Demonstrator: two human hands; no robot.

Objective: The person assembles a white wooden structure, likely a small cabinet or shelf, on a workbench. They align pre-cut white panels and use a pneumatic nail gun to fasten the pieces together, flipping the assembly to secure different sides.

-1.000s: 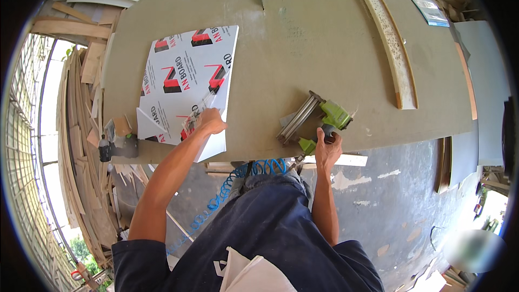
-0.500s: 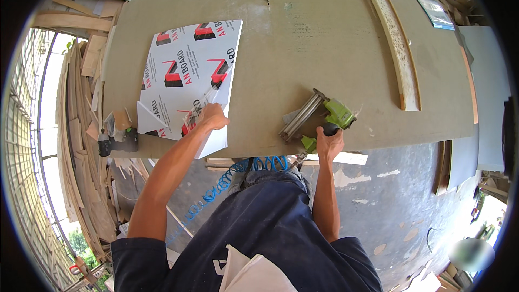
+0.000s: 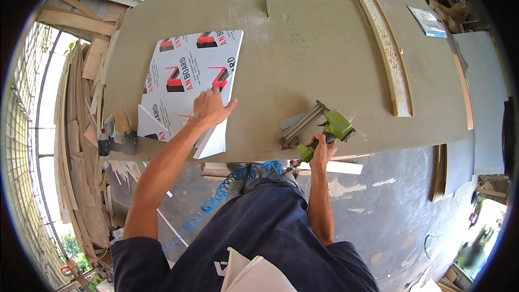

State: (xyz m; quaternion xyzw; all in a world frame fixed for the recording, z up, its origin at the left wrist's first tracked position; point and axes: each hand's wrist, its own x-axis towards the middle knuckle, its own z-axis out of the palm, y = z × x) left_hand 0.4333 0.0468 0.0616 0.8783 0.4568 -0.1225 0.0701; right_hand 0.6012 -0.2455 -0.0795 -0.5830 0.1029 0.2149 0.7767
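Before me, someone's right hand [image 3: 323, 152] is gripping a green nail gun [image 3: 339, 125], apparently for control, while the left hand [image 3: 210, 111], fingers loosely spread, is seemingly steadying the white printed board [image 3: 185, 82] beneath them.

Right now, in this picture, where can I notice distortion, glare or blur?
In the head view, the near edge of the tabletop curves and the picture's corners are black; in the same head view, daylight glares white beside the grille at left; also in the head view, the left hand looks slightly soft, while the green nail gun in the right hand is fairly clear.
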